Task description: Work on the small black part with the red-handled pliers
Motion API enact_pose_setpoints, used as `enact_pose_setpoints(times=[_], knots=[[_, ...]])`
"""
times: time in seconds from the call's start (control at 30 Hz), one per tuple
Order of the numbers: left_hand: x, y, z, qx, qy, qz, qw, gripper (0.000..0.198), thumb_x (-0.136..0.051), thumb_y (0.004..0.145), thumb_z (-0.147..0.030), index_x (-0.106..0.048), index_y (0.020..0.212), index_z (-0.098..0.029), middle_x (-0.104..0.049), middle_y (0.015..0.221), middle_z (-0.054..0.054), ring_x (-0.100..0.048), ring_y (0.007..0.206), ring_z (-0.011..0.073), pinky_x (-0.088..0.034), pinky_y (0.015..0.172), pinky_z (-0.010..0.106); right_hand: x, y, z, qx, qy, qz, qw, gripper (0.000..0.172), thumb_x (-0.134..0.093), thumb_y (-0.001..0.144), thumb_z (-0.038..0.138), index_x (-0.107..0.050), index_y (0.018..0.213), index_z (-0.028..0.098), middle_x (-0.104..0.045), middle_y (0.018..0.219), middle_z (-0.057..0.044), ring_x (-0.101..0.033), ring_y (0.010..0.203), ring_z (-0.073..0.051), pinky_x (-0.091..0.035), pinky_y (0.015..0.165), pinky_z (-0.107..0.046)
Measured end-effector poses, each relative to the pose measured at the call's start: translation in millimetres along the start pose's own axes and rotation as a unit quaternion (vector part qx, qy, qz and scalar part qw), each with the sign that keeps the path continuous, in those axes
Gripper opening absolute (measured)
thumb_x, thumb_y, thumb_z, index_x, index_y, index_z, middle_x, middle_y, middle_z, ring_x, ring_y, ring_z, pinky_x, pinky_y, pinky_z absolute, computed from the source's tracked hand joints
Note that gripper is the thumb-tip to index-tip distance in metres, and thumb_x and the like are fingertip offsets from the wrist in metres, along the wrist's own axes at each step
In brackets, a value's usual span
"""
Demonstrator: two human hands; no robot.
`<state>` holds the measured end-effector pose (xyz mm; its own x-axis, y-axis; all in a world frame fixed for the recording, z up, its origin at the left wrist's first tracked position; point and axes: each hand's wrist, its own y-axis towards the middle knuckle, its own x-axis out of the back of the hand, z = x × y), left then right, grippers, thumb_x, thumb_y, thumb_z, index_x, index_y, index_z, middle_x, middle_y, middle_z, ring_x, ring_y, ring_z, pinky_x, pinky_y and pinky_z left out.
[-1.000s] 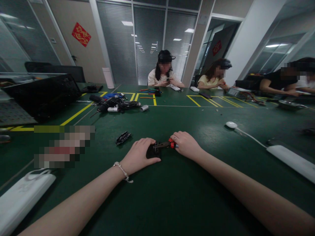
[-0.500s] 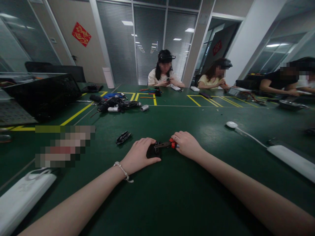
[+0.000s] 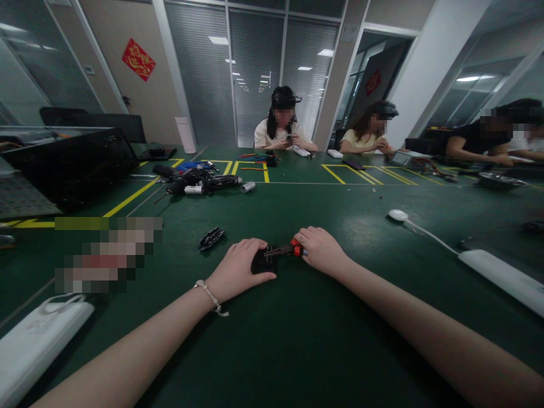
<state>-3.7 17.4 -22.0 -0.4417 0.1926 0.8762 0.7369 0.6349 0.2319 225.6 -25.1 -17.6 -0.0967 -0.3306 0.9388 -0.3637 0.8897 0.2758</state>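
A small flat black part (image 3: pixel 260 264) lies on the green table, and my left hand (image 3: pixel 240 262) grips its edges between thumb and fingers. My right hand (image 3: pixel 319 248) is closed round the red handles of long-nose pliers (image 3: pixel 281 250). The jaws of the pliers point left and rest over the black part's upper face; whether they pinch something there is too small to tell. Beyond my left hand, a black slotted component (image 3: pixel 211 239) sits apart on the table.
A cordless drill (image 3: pixel 178 186) lies among tools and silvery cylinders farther back left. Black equipment (image 3: pixel 80 170) stands at the left edge. White power packs flank me, one at left (image 3: pixel 46 340), one at right (image 3: pixel 501 277) with a cable to a white mouse-shaped object (image 3: pixel 398 215). Several people sit across.
The whole view has shifted slightly, so everything appears a little farther left. Both hands, the pliers and the black part keep the same arrangement.
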Motion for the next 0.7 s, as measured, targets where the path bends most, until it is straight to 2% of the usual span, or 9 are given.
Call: enact_pose_setpoints(times=[0.7], knots=[[0.1,-0.5,-0.4,-0.006,0.006,-0.005,1.0,0.055,-0.056,0.067,-0.056,-0.044,0.109,-0.023,-0.051,0.11,0.005,-0.046,0.102,0.0254,-0.036,0.086,0.04,-5.7,0.5,-0.4,0.004,0.034,-0.034,0.999,0.025,-0.05,0.068,0.014,-0.054,0.093,0.013,-0.054,0.088,-0.007,-0.045,0.077,-0.018,-0.034,0.071,-0.03]])
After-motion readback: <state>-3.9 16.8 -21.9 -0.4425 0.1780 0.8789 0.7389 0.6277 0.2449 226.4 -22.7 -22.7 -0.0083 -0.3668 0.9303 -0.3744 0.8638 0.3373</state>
